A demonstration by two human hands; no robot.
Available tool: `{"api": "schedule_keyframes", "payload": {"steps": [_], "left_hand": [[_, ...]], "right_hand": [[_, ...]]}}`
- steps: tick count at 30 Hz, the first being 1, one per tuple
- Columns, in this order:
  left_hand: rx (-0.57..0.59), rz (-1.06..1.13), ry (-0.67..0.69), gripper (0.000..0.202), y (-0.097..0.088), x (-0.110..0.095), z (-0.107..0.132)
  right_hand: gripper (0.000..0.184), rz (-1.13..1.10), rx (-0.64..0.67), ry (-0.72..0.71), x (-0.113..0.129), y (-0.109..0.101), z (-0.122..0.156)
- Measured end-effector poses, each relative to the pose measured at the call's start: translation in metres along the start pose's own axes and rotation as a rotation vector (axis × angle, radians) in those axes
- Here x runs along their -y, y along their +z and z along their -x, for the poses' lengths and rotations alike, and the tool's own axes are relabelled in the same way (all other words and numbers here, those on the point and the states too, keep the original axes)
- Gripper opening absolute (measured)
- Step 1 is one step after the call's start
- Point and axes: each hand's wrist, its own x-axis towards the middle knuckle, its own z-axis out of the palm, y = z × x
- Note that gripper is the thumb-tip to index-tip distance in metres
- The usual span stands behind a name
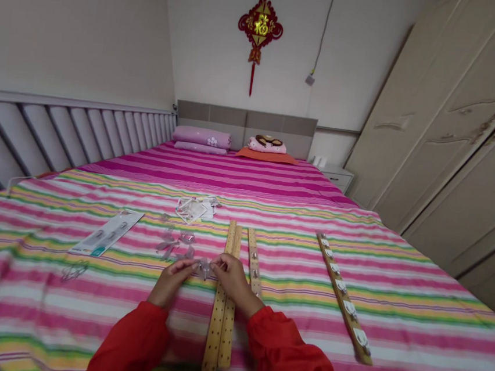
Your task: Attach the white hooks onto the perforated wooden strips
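Observation:
A small clear adhesive hook, with a thin metal prong hanging down, is held between my two hands. Thumb and finger of my left hand pinch its left edge. From the other side, my right hand pinches it, just above two wooden strips with rows of dark dots, the left strip and the right strip. Several more clear hooks lie loose beyond my left hand. Partly behind my right wrist is a shorter wooden strip bearing several clear hooks.
Farther right lies a wooden strip with several white hooks. On the left are a flat clear package and a thin wire-like bundle. Cards and clear scraps sit beyond. Everything rests on a striped bedsheet; a railing runs left.

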Motion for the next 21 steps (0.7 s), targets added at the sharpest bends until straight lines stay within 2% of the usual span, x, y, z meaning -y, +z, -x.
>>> {"api": "schedule_keyframes", "payload": {"steps": [3,6,10,13,16,19,21], "left_hand": [[-0.107,0.035,0.015,0.043,-0.001,0.001,-0.004],[-0.187,-0.113,0.129,0.041,-0.003,0.002,-0.008],[-0.201,-0.396,0.315,0.036,-0.004,0.005,-0.011],[-0.169,-0.539,0.357,0.036,-0.004,0.006,-0.011],[-0.169,-0.578,0.446,0.033,-0.005,0.006,-0.013],[-0.244,-0.560,0.544,0.036,0.000,0.003,-0.012],[-0.233,-0.513,0.522,0.036,0.010,-0.002,-0.005]], "right_hand": [[0.009,-0.036,-0.037,0.030,0.000,-0.003,0.004],[0.010,-0.178,-0.115,0.143,-0.002,-0.010,0.005],[0.023,-0.383,-0.175,0.344,-0.004,-0.024,0.008],[0.025,-0.458,-0.184,0.413,-0.001,-0.035,0.014],[0.023,-0.525,-0.198,0.438,0.002,-0.047,0.021],[0.022,-0.603,-0.217,0.448,0.006,-0.058,0.026],[0.021,-0.729,-0.242,0.490,0.009,-0.063,0.029]]}}
